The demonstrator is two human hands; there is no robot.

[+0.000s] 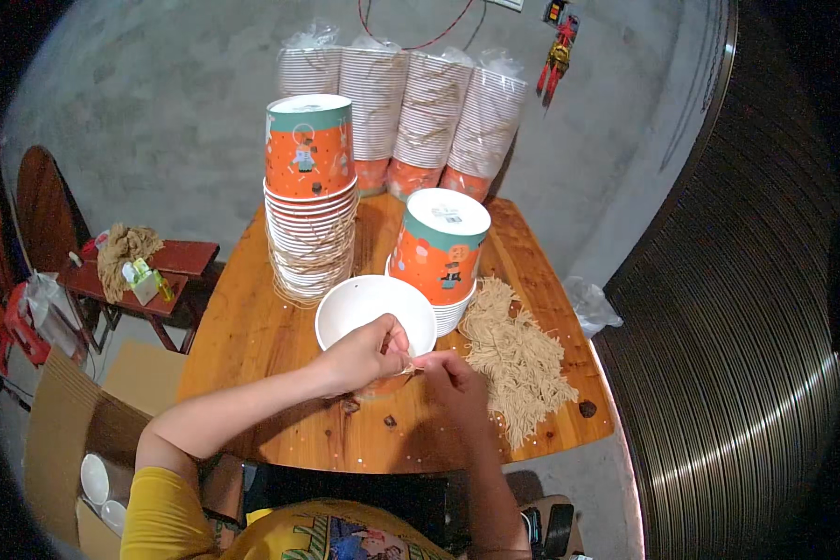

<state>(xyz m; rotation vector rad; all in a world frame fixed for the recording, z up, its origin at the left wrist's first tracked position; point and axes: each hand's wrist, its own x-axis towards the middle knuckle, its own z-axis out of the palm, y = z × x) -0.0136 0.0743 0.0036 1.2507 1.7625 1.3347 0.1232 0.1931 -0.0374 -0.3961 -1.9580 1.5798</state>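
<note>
A white-lined paper bucket (350,313) lies tilted on the table before me, its open mouth facing up. My left hand (369,357) reaches over its near rim, fingers pinched. Close beside it, my right hand (450,375) is also pinched, its fingertips almost meeting the left ones. A short bit of beige string (407,370) shows between the two hands; its ends are hidden by the fingers. Just right of them lies a loose heap of beige strings (518,359). Behind the bucket stands a short upside-down stack of orange and green paper buckets (439,257).
A tall bucket stack (310,154) with strings looped round it stands at the left of the wooden table (238,373). Several plastic-wrapped bucket stacks (373,112) line the back by the wall. A low red bench (187,257) is at left; a ribbed metal shutter (719,355) is at right.
</note>
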